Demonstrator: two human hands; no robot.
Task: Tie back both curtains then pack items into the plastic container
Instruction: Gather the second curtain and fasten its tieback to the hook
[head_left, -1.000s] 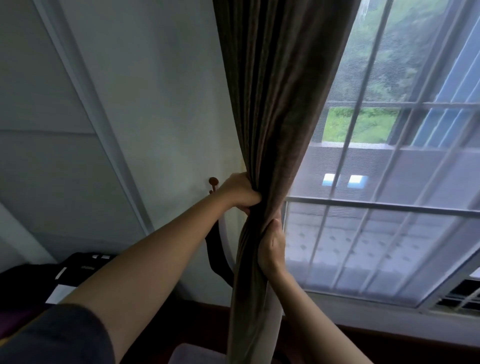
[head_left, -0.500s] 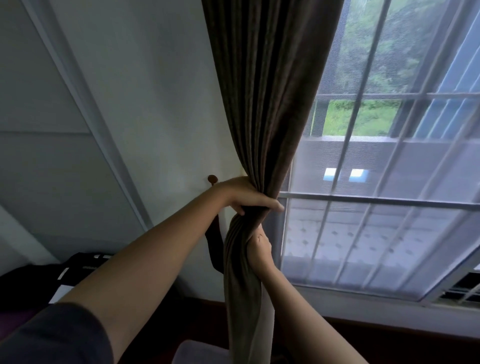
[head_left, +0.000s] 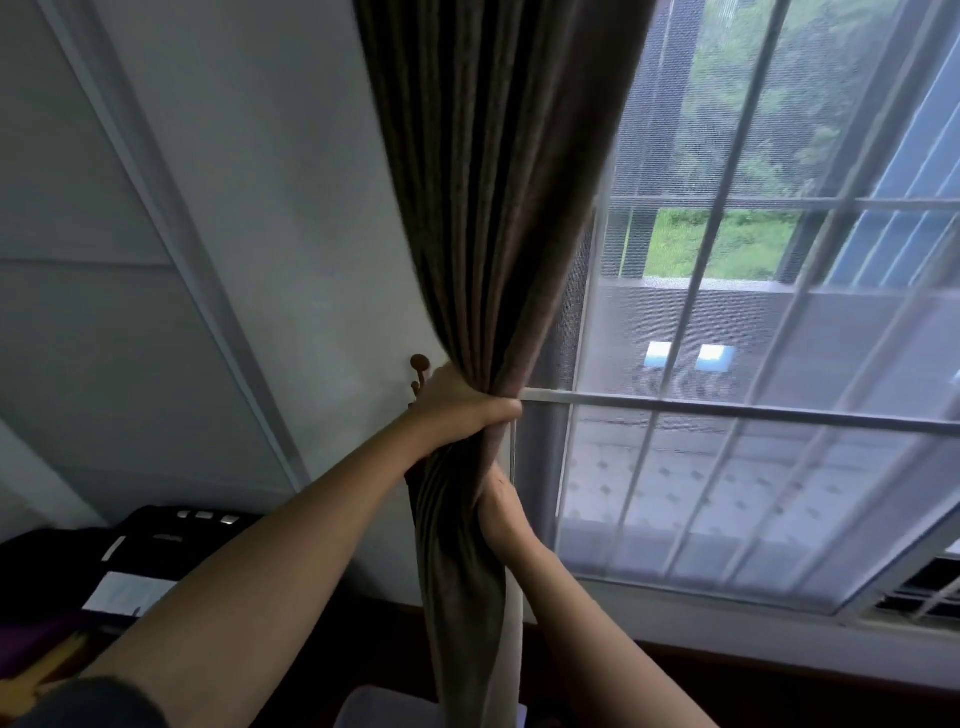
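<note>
A dark brown curtain (head_left: 493, 182) hangs from the top and is gathered into a tight bunch beside the window's left edge. My left hand (head_left: 462, 410) is wrapped around the bunch from the left, just in front of a small brown wall hook (head_left: 418, 366). My right hand (head_left: 498, 506) grips the same bunch directly below the left hand, fingers hidden in the folds. Below both hands the curtain falls straight down as a narrow column. No tie-back strap or plastic container shows.
The barred window (head_left: 753, 405) fills the right side, with its sill (head_left: 727, 618) low at the right. A white wall (head_left: 260, 234) lies left. Dark bags and a white paper (head_left: 130, 595) sit at lower left. A pale seat edge (head_left: 384, 709) shows at the bottom.
Both hands have pulled the curtain leftward toward the wall hook and squeezed it into a tighter bunch. More of the window is uncovered. The right hand has stayed below the left.
</note>
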